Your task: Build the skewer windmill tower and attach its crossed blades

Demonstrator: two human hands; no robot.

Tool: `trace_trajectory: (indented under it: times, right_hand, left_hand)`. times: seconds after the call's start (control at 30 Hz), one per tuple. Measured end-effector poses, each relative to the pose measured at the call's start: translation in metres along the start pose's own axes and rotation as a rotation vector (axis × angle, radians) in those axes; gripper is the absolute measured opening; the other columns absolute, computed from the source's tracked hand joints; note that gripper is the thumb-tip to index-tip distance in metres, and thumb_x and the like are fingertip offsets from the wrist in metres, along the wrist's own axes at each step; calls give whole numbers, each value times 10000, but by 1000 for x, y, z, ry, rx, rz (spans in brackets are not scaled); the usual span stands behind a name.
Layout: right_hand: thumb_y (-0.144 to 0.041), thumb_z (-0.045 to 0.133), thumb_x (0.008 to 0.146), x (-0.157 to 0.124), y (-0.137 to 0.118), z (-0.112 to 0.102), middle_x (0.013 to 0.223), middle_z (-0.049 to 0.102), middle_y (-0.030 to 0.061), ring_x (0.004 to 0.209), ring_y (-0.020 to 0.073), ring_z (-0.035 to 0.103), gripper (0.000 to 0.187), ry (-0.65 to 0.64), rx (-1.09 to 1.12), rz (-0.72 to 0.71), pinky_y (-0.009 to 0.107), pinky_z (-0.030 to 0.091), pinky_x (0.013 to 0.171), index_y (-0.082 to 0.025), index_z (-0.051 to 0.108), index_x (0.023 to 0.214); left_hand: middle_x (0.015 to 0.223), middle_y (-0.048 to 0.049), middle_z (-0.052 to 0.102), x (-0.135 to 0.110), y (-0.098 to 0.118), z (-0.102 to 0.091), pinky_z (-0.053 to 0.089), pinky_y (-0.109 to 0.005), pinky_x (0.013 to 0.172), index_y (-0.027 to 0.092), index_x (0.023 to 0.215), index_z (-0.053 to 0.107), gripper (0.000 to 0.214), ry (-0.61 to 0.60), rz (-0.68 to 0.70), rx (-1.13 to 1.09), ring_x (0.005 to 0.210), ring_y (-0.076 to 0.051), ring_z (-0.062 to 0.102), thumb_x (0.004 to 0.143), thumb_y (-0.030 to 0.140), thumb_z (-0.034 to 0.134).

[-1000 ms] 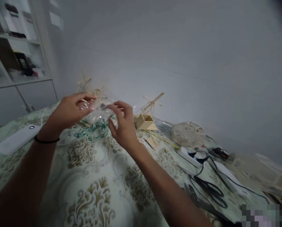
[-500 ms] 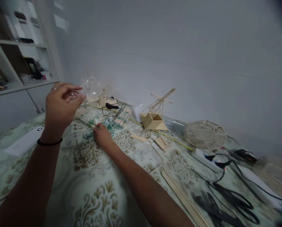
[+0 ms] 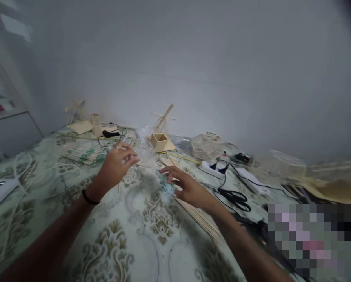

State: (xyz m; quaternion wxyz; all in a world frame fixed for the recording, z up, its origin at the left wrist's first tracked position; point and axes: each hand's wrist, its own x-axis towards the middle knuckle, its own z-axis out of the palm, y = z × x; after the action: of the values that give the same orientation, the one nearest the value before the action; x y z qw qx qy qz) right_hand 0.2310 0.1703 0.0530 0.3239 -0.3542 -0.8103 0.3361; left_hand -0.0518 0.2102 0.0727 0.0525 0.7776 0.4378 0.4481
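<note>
Since the earlier head frames, the right hand (image 3: 190,190) is carrying crumpled green-tinted wrappers (image 3: 166,190) away from the stick packets (image 3: 78,152), toward the loose sticks (image 3: 200,217), while the left hand (image 3: 116,166) is bringing the clear plastic bag (image 3: 146,150) lower, before the wooden box (image 3: 157,145). The bag is looking wrinkled, see-through and blurred, catching pale glints; the wrappers are showing as a bluish-green clump. The bag is stretching between the hands over the patterned surface (image 3: 134,235), its near edge being pinched narrowly by the left fingertips. The right hand is curling around the wrappers, thumb below. The bag's long axis is running from beside the box toward the wrappers; which way the clump is pointing, I cannot tell.
</note>
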Motion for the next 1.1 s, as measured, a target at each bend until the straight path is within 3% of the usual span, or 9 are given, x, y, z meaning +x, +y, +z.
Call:
trace_trajectory:
  times: [0.1, 0.23, 0.37, 0.43, 0.6, 0.73, 0.93, 1.1]
  right_hand:
    - [-86, 615, 786, -36, 1, -20, 1323, 639, 108, 1225, 235, 623, 192, -58, -55, 86, 402, 569, 942, -216, 643, 924]
    - [-23, 655, 735, -64, -2, -23, 1336, 653, 90, 1248, 236, 630, 263, -108, -104, 125, 415, 544, 1004, -213, 695, 912]
    - [-182, 829, 753, -73, -8, -17, 1383, 636, 93, 1290, 262, 617, 254, -171, -124, 159, 457, 489, 1087, -240, 729, 979]
    - [-294, 792, 840, -72, -11, -18, 1357, 654, 96, 1276, 257, 621, 169, -121, -121, 163, 466, 475, 1092, -249, 729, 991]
    - [-283, 673, 916, -61, -21, -26, 1097, 727, 89, 1044, 232, 687, 89, 204, -117, 132, 431, 514, 976, -223, 694, 854]
    - [-244, 663, 894, -53, -36, -23, 1043, 689, 68, 1045, 210, 658, 30, 399, -4, 47, 385, 527, 935, -233, 664, 867]
    - [-152, 601, 885, -48, -52, -2, 1083, 691, 47, 1010, 175, 665, 133, 180, 232, 76, 304, 570, 807, -240, 672, 953]
    - [-170, 579, 896, -47, -41, 7, 1082, 726, 41, 1023, 190, 679, 181, 229, 117, 168, 343, 575, 853, -246, 702, 1005]
  left_hand:
    - [1073, -75, 678, -2, 2, 34, 587, -365, 885, 204, 921, 775, 150, -201, 31, -27, 994, -229, 687, 806, 125, 719]
    - [1098, -80, 685, 2, 6, 56, 583, -379, 899, 200, 950, 766, 234, -254, 62, -13, 1013, -237, 684, 786, 73, 660]
    - [998, -87, 707, 7, 11, 59, 571, -382, 864, 176, 906, 749, 120, -245, 55, 40, 915, -231, 690, 869, 180, 635]
    - [943, -71, 729, 4, 12, 59, 559, -370, 869, 187, 880, 742, 118, -247, 59, 73, 901, -228, 696, 892, 204, 626]
    - [973, -62, 755, -13, 13, 62, 535, -342, 796, 205, 865, 735, 139, -221, 34, 189, 859, -226, 707, 921, 219, 609]
    - [995, -71, 740, -22, 17, 68, 504, -327, 694, 205, 845, 736, 173, -170, -2, 271, 756, -209, 690, 940, 261, 603]
    - [925, -61, 743, -24, 29, 69, 502, -316, 723, 212, 900, 698, 152, -142, 0, 301, 816, -219, 699, 955, 210, 556]
    - [907, -54, 741, -27, 42, 69, 511, -312, 715, 216, 927, 640, 157, -107, 26, 265, 790, -206, 703, 992, 217, 497]
